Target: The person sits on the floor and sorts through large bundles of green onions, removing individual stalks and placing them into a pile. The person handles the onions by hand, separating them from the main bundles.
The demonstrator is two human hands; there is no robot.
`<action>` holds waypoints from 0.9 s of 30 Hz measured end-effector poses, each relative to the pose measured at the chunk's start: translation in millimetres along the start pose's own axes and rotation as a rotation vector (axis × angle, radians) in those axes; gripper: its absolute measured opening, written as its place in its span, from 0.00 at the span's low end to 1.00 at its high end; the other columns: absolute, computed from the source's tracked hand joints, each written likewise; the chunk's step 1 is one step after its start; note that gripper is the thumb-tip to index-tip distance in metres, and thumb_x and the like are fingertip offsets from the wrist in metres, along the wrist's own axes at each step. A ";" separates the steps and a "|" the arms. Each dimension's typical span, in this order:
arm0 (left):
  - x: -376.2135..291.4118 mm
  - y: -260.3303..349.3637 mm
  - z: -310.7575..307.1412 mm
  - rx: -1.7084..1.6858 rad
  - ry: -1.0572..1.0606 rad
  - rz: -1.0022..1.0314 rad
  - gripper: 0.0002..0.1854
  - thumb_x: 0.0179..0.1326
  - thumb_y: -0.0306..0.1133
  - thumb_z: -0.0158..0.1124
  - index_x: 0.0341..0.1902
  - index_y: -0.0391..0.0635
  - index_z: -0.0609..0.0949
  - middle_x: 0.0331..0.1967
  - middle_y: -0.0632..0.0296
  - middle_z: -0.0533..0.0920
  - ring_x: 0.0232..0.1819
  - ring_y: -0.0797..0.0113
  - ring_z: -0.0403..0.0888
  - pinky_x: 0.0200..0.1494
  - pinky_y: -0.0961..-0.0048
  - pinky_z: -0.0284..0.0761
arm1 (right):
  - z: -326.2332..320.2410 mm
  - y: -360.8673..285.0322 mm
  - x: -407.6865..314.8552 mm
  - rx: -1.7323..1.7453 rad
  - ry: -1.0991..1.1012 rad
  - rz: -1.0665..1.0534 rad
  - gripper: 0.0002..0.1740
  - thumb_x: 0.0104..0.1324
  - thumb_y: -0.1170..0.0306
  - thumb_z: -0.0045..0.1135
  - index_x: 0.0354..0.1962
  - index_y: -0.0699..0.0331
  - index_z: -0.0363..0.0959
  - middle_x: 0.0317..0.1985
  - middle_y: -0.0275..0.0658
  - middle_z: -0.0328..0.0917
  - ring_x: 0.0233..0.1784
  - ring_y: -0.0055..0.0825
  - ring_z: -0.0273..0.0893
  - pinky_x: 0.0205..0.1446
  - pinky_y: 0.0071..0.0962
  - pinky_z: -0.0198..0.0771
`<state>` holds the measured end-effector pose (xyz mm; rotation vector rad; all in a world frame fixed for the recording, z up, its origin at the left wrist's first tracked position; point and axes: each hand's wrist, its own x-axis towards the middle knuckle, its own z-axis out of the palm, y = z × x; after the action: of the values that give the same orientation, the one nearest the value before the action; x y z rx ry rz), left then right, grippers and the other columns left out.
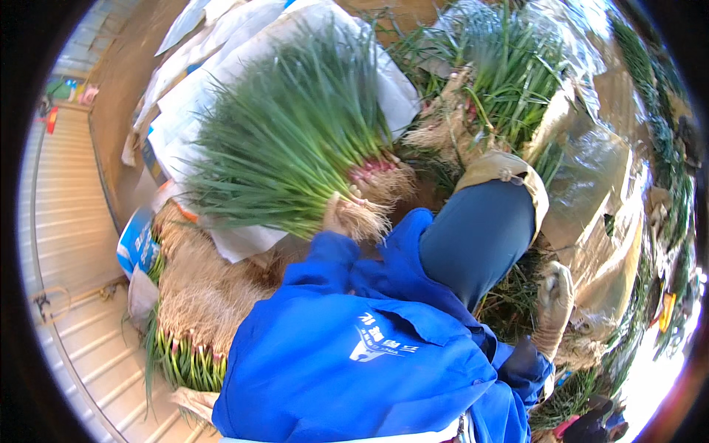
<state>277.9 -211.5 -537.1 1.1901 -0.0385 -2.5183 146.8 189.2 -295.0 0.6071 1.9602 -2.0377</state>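
Note:
My left hand (334, 215) is closed around the lower stems of a bunch of green onions (293, 202), just behind their pale hairy roots. More green onions (310, 83) fan out beside it over white sheeting, their reddish bulbs and roots toward my bent knee. My right hand (555, 293), in a pale glove, hangs to the right of my leg with its fingers curled; whether anything is in it is hidden. Near it lie plastic sheeting and loose greens.
A dense stack of rooted onions (210, 288) stands at lower left beside a ribbed metal wall (72, 221). White sheets (183, 127) spread at upper left. Another onion pile (509, 83) and crumpled clear plastic (587, 171) lie at right. Part of another person (590, 423) shows at lower right.

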 end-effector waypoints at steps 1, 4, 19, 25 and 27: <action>-3.0 3.9 2.7 -0.040 -0.021 -0.068 0.23 0.60 0.45 0.61 0.46 0.35 0.76 0.31 0.59 0.79 0.32 0.66 0.78 0.39 0.69 0.78 | 1.6 0.2 0.2 -0.014 0.002 -0.020 0.15 0.71 0.65 0.45 0.44 0.68 0.75 0.26 0.31 0.73 0.21 0.13 0.65 0.20 0.10 0.55; -10.4 5.2 10.1 -0.154 -0.136 -0.445 0.24 0.60 0.48 0.64 0.42 0.35 0.77 0.22 0.66 0.75 0.25 0.73 0.74 0.34 0.75 0.76 | -12.3 12.4 13.6 -0.207 -0.033 -0.045 0.16 0.70 0.66 0.46 0.49 0.67 0.74 0.40 0.37 0.78 0.38 0.20 0.75 0.38 0.18 0.70; 17.2 -37.5 41.5 1.161 -0.426 -0.145 0.14 0.63 0.37 0.57 0.46 0.41 0.80 0.40 0.62 0.83 0.41 0.67 0.80 0.48 0.71 0.76 | 41.8 213.0 72.2 -1.247 -0.366 -0.170 0.29 0.64 0.58 0.45 0.62 0.56 0.61 0.63 0.45 0.64 0.65 0.46 0.61 0.63 0.48 0.60; 71.2 -151.3 158.1 1.435 -0.361 -0.320 0.16 0.64 0.38 0.55 0.48 0.40 0.79 0.43 0.60 0.81 0.45 0.66 0.78 0.52 0.70 0.73 | 13.4 203.9 58.1 -1.330 -0.440 -0.227 0.30 0.62 0.60 0.48 0.64 0.42 0.61 0.67 0.39 0.56 0.70 0.42 0.54 0.60 0.58 0.59; 89.4 -173.7 179.2 1.506 -0.361 -0.358 0.16 0.64 0.38 0.55 0.49 0.40 0.78 0.44 0.60 0.81 0.47 0.66 0.77 0.53 0.70 0.72 | -3.0 211.4 56.2 -1.236 -0.426 -0.216 0.33 0.58 0.62 0.53 0.63 0.43 0.62 0.67 0.39 0.57 0.69 0.43 0.56 0.61 0.54 0.60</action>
<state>38.0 -100.2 -517.8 1.0765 -2.2606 -2.8086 193.6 184.6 -508.6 -0.3023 2.4869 -0.5868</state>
